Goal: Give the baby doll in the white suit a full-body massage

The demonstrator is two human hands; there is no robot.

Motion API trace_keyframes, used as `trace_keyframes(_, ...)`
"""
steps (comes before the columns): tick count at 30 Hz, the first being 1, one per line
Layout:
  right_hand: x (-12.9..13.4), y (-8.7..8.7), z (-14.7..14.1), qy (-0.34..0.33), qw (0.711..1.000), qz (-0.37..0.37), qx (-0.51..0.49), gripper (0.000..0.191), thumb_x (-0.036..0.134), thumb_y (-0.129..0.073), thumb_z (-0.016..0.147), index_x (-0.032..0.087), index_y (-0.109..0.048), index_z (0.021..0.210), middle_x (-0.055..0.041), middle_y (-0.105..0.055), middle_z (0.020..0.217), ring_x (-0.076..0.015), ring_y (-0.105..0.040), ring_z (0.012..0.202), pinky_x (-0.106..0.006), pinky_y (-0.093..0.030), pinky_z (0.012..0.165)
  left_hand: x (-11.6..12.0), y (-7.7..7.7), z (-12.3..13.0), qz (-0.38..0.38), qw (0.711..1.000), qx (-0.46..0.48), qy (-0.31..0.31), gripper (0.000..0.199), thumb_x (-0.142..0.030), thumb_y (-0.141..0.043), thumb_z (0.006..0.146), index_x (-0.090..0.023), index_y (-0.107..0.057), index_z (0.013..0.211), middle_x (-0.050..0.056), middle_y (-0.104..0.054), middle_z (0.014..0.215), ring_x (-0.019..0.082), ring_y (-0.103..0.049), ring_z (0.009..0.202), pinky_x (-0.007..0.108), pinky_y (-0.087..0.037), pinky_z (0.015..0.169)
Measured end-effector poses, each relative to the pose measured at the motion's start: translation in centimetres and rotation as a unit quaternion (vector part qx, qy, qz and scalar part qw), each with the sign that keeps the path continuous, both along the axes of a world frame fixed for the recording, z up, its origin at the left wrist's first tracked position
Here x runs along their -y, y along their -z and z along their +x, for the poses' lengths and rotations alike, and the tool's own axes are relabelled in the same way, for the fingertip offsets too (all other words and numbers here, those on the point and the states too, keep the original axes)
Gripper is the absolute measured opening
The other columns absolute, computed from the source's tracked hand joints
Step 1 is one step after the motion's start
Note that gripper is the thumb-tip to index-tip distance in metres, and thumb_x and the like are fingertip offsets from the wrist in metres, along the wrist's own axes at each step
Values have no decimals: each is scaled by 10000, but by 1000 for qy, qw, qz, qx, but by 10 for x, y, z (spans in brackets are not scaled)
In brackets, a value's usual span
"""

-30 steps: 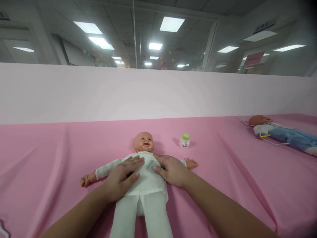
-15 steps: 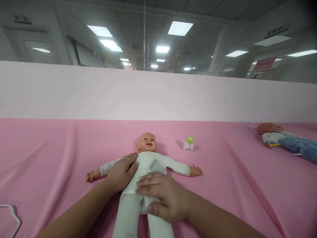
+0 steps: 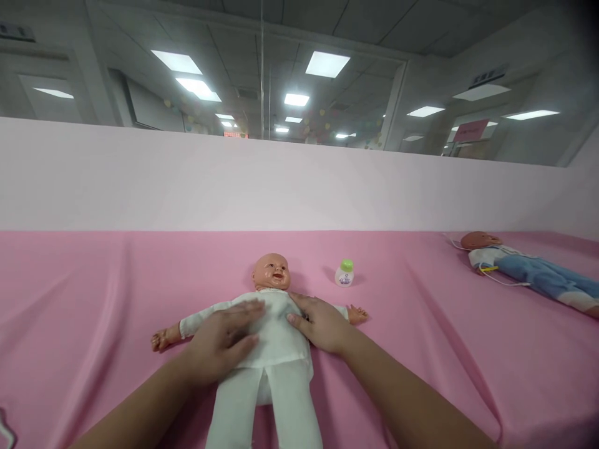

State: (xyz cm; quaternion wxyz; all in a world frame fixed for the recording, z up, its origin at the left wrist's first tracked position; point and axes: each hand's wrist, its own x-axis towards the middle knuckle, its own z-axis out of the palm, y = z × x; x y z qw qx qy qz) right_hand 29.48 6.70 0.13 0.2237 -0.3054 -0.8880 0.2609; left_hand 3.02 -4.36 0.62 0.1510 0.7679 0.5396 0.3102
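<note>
A baby doll [image 3: 276, 340] in a white top and trousers lies on its back, arms spread, head away from me. Over its chest on the left side is my left hand [image 3: 219, 340], fingers stretched out and a little blurred; whether it touches the cloth I cannot tell. My right hand [image 3: 321, 321] lies flat on the doll's chest and shoulder at the right, thumb pointing inward, covering part of the doll's sleeve. Neither hand grips anything. Beyond the right hand stands a small white bottle [image 3: 344, 276] with a green cap.
Pink cloth [image 3: 412, 349] with folds covers the table. A second doll [image 3: 528, 271] in blue and white, with thin white tubing, lies at the far right. Behind runs a low white wall [image 3: 281, 187] with glass above. A white cord end [image 3: 6, 431] shows at the lower left.
My right hand has moved up from the doll's lower belly to its chest and shoulder at the right. My left hand has shifted slightly down. The view has turned a little to the right.
</note>
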Motion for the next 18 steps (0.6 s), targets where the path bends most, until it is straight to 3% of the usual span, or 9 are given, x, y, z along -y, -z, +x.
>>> trace_keyframes(2,2,-2,1,-7,1000,-10,-10,558,492,-533,1021,335,-490,1555,-37,-611,1510,-295,-592,1354,-465,-446,1141,12,-5,4,-32,991,104,73,353,-436,-656,941,-273,-791,1223,63,-716,1362,312,-605,1359,481,-508,1150)
trace_keyframes(4,2,-3,2,-9,1000,-17,-17,551,475,-545,1016,347,-493,1550,-26,-630,1488,-288,-607,1336,-453,-464,1125,19,-7,7,-57,975,173,125,247,-405,-684,928,-286,-837,1081,44,-785,1206,307,-670,1274,462,-532,1128)
trace_keyframes(7,3,-3,3,-11,1000,-18,-21,562,465,-547,1015,344,-483,1560,-29,-632,1486,-285,-606,1342,-452,-463,1133,18,-6,10,-66,976,157,138,255,-388,-673,937,-332,-822,1137,7,-755,1287,311,-618,1342,471,-466,1191)
trace_keyframes(12,0,2,3,-12,1000,-6,-15,607,509,-547,1013,306,-464,1580,-45,-556,1563,-279,-536,1430,-460,-414,1199,-5,0,10,-44,997,-15,69,558,-476,-603,984,-315,-565,1516,35,-505,1590,293,-401,1526,543,-225,1306)
trace_keyframes(18,17,0,-2,6,998,55,7,651,552,-576,989,220,-526,1546,-108,-496,1601,-338,-403,1526,-552,-284,1271,-29,16,-7,-19,986,-125,-107,651,-541,-396,1044,-164,-496,1565,96,-472,1609,286,-390,1533,535,-211,1311)
